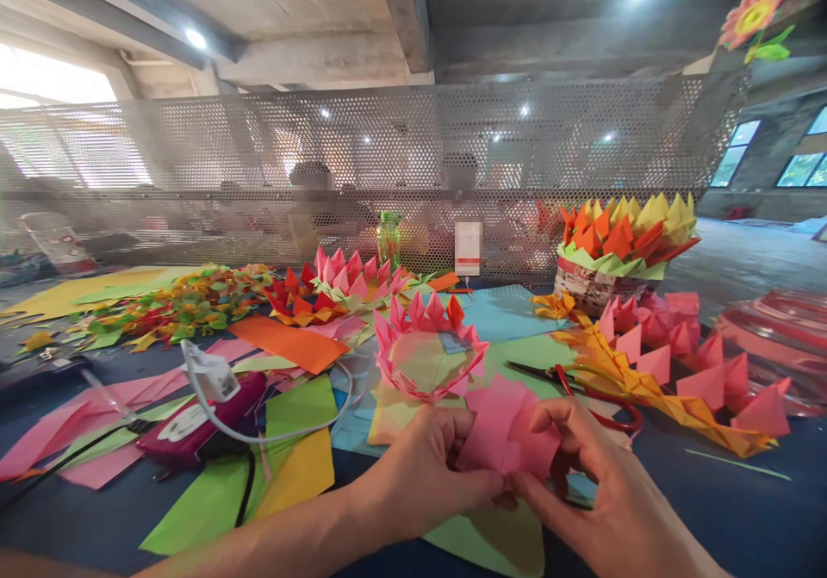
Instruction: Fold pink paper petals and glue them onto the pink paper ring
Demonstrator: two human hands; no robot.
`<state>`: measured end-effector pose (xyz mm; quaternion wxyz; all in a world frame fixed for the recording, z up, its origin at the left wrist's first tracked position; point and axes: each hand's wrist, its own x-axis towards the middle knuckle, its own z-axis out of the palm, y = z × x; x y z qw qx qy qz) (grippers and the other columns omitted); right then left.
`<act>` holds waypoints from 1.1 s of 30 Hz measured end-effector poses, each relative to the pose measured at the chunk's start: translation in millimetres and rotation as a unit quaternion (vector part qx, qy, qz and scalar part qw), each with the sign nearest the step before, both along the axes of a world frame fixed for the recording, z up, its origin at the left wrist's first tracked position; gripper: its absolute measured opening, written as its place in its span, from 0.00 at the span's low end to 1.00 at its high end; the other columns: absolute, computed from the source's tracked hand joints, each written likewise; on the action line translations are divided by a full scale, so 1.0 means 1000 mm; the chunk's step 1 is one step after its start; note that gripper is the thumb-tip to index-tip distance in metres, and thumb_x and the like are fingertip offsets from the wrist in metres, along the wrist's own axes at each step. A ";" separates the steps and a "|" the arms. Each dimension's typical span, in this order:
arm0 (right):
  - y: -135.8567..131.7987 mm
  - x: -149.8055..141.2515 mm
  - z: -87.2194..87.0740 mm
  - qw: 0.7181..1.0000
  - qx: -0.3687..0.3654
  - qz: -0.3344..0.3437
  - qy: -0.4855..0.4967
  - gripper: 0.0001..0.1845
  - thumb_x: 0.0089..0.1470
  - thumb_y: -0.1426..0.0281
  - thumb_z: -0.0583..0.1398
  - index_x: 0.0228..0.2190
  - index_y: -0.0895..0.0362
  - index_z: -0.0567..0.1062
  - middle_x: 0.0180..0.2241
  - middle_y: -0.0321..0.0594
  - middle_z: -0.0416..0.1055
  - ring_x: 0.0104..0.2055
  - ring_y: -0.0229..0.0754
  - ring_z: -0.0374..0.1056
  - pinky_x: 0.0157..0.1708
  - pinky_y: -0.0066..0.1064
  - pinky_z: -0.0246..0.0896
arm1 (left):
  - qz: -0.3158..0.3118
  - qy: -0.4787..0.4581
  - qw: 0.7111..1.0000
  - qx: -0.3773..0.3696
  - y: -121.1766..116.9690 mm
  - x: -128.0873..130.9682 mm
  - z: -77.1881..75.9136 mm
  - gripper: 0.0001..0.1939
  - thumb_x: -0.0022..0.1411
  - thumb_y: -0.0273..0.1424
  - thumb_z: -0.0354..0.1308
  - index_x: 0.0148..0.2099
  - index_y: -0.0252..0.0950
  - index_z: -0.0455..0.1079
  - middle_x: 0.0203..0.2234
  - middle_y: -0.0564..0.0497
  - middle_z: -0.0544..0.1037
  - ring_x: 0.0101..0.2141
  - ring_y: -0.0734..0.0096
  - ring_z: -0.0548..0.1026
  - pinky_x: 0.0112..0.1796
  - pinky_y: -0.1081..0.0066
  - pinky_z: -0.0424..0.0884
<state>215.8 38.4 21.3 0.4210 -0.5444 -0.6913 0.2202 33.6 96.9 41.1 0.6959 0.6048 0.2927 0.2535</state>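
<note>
Two hands pinching pink paper; printed tub topped with orange, yellow paper petals.

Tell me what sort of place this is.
Likely a paper-craft workspace inside a bare concrete building: the held pink paper and scissors suggest the craft, the concrete beam overhead the building.

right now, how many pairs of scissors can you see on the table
1: the red-handled scissors, lying just beyond the right hand, beside the orange folded-paper strip. More could be hidden under the scattered paper.
</note>
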 end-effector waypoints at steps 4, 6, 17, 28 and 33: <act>0.001 0.002 -0.002 1.000 -0.008 -0.020 0.000 0.16 0.51 0.67 0.62 0.39 0.50 0.60 0.25 0.28 0.70 0.21 0.35 0.63 0.23 0.26 0.61 | -0.001 0.015 1.000 0.010 -0.001 -0.002 -0.002 0.14 0.45 0.31 0.70 0.34 0.27 0.75 0.25 0.49 0.78 0.24 0.77 0.73 0.26 0.79 0.65; 0.001 0.003 -0.003 1.000 -0.021 -0.006 0.007 0.16 0.52 0.67 0.62 0.39 0.50 0.60 0.26 0.29 0.71 0.23 0.37 0.67 0.23 0.26 0.61 | 0.004 0.024 1.000 0.011 -0.001 -0.002 -0.001 0.15 0.45 0.33 0.70 0.33 0.27 0.75 0.23 0.50 0.78 0.22 0.78 0.72 0.24 0.80 0.64; -0.003 0.005 0.006 0.996 -0.002 0.062 0.064 0.07 0.62 0.65 0.54 0.39 0.49 0.57 0.28 0.31 0.72 0.28 0.36 0.69 0.31 0.26 0.65 | -0.037 0.032 0.999 0.013 0.005 -0.006 0.001 0.16 0.50 0.36 0.68 0.39 0.30 0.77 0.29 0.45 0.80 0.26 0.74 0.76 0.25 0.79 0.69; 0.001 0.000 0.013 0.989 -0.074 0.096 0.090 0.15 0.55 0.60 0.62 0.41 0.55 0.72 0.35 0.42 0.75 0.33 0.43 0.71 0.33 0.29 0.68 | -0.004 -0.065 0.998 -0.015 0.003 -0.001 0.006 0.12 0.48 0.31 0.69 0.34 0.27 0.77 0.23 0.49 0.78 0.23 0.78 0.74 0.29 0.78 0.71; 0.003 0.003 0.011 0.995 -0.028 0.090 0.022 0.10 0.57 0.62 0.60 0.30 0.55 0.77 0.30 0.37 0.75 0.32 0.42 0.70 0.34 0.27 0.66 | -0.022 -0.035 0.999 -0.015 0.001 -0.001 0.004 0.14 0.49 0.31 0.68 0.38 0.28 0.77 0.26 0.48 0.79 0.26 0.75 0.75 0.31 0.77 0.71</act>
